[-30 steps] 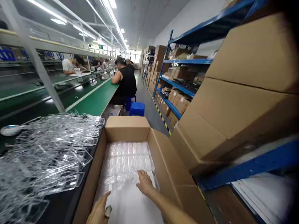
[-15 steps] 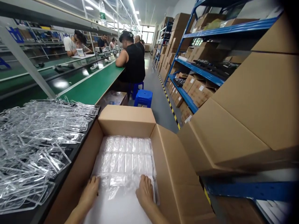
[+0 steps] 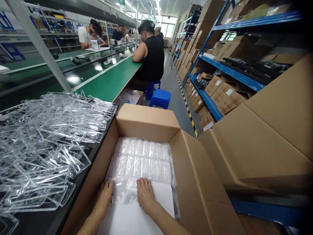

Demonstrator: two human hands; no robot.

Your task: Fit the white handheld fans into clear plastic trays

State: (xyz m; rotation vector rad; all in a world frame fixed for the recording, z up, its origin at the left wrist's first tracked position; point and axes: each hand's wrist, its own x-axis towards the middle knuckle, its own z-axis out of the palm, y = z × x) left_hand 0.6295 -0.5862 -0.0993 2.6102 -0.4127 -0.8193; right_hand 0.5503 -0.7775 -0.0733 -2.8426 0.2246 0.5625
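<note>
Both hands are inside an open cardboard box. My left hand is by the box's left wall, fingers curled against the left end of a short row of clear plastic-wrapped packets. Against the right end of that row, my right hand presses with its fingers together, so the packets sit gripped between the two hands. Beneath them lies a white sheet, bare to the right of my right hand. Farther back, two full rows of wrapped packets stand side by side. My fingertips are partly hidden.
Left of the box, a heap of clear plastic frames covers a black surface. A green workbench runs ahead, with a seated person and a blue stool. Large cartons and blue shelving line the right side.
My right hand has moved left across the white sheet, closer to my left hand, narrowing the row of packets between them. The view has turned a little left.
</note>
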